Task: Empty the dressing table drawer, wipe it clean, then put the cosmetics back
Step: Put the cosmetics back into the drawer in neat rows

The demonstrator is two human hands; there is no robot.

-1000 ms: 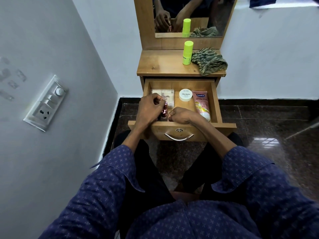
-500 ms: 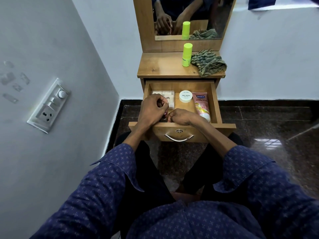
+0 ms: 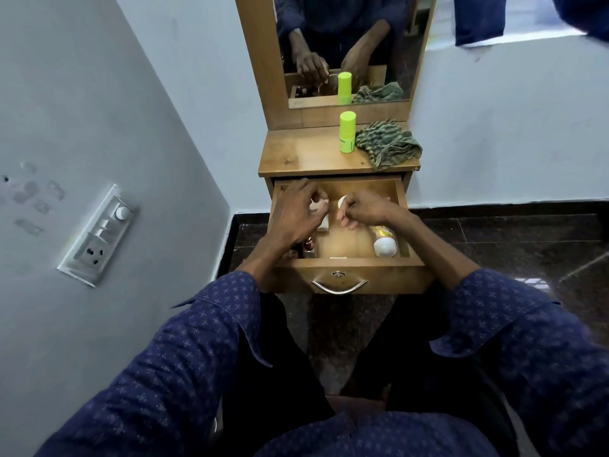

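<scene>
You are in a home, in a bedroom corner. A small wooden dressing table [image 3: 296, 156] with an upright mirror [image 3: 346, 44] stands against painted walls, a white wall switchboard [image 3: 99, 235] and dark polished stone floor [image 3: 494, 232] beside it.

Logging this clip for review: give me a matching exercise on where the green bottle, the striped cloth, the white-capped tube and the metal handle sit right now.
Things:
1. green bottle
2. striped cloth
3. white-capped tube
4. metal handle

Places:
A. on the drawer front
B. lying inside the drawer, right side
C. upright on the table top, before the mirror
D. crumpled on the table top, right end

Pairs: 1-C, 2-D, 3-B, 4-A
</scene>
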